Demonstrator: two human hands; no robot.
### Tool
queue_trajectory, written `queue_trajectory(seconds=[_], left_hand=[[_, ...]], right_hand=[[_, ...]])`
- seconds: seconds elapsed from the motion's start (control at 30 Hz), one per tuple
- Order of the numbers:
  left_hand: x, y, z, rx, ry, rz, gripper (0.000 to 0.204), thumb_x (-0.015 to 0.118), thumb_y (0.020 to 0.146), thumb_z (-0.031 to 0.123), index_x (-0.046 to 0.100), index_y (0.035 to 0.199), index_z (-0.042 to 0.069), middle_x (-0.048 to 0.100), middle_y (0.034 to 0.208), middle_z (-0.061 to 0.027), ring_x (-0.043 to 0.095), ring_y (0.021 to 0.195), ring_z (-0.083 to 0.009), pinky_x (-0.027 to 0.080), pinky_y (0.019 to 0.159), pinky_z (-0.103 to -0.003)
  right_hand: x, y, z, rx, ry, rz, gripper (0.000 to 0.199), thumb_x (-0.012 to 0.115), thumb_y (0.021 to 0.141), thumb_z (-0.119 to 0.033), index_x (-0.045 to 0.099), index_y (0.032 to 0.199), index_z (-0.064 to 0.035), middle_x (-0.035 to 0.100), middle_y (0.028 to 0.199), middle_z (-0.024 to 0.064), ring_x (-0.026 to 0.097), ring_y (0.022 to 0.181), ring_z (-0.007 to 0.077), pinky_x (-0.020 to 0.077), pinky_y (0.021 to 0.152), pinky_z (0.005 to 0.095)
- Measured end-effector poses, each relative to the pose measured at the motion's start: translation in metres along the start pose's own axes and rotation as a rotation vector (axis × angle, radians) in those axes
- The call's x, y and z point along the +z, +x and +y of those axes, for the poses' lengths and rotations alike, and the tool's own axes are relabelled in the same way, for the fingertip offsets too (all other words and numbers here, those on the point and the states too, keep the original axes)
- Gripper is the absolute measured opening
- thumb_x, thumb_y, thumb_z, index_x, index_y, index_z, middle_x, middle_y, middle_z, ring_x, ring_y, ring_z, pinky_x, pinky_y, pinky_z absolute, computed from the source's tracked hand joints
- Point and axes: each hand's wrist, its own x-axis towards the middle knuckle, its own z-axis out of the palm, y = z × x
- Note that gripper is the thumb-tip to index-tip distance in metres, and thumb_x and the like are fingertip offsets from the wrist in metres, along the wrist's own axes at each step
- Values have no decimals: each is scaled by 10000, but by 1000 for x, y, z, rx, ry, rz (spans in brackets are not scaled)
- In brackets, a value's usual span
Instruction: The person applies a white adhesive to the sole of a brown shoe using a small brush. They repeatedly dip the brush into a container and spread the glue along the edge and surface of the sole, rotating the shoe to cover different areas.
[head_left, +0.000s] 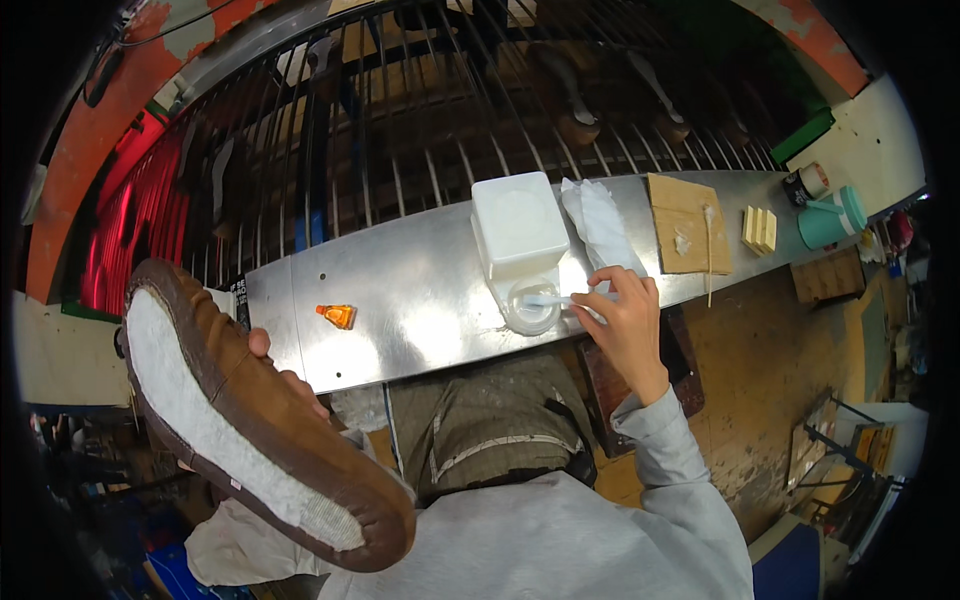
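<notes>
My left hand (295, 385), mostly hidden behind the leather, grips a brown shoe upper (285, 400) tilted on the left. Its pale, fuzzy underside (205, 405) is turned up toward me. Over the metal ledge, my right hand (632, 325) pinches a white brush (550, 299) by its handle. The brush tip reaches into a small round cup (537, 318) at the foot of a white square container (520, 222). What lies in the cup is hard to make out. A small orange bottle (338, 317) rests on the ledge between my two hands.
Right of the container lie a crumpled white cloth (602, 222), a cardboard piece (680, 240) with a thin stick (710, 250), yellow blocks (759, 230) and a teal cup (825, 228). Beyond the metal ledge (400, 270) run metal bars (395, 185) with several shoes on them.
</notes>
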Motion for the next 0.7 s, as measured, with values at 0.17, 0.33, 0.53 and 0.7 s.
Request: queue_trajectory(seconds=[0.17, 0.33, 0.53, 0.7], left_hand=[[38, 35, -17, 289, 80, 61, 1259, 932, 686, 397, 46, 1564, 238, 340, 1459, -363, 376, 1376, -497, 423, 1086, -584], [32, 47, 8, 129, 89, -80, 1261, 913, 676, 404, 45, 1571, 211, 347, 1452, -343, 395, 1358, -502, 420, 1087, -612], [18, 55, -62, 665, 293, 677, 1131, 811, 728, 456, 95, 1563, 193, 368, 1454, -311, 421, 1343, -468, 434, 1076, -581], [14, 83, -103, 661, 309, 864, 1033, 727, 772, 500, 136, 1556, 178, 385, 1455, -285, 443, 1330, -439, 446, 1067, -556]], right_hand=[[6, 2, 3, 36, -25, 71, 188, 835, 682, -109, 750, 841, -161, 614, 982, 5, 564, 805, 200, 376, 740, 365], [5, -22, 5, 260, 96, 133, 230, 867, 674, -144, 776, 885, -149, 569, 940, 4, 529, 682, 178, 421, 630, 340], [0, -5, -6, 281, 283, 93, 162, 759, 854, -102, 800, 1010, -103, 548, 834, 47, 457, 535, 120, 370, 502, 285], [-49, 58, -57, 79, 583, 253, 219, 785, 821, -104, 805, 1040, -113, 561, 849, 5, 476, 636, 131, 360, 556, 248]])
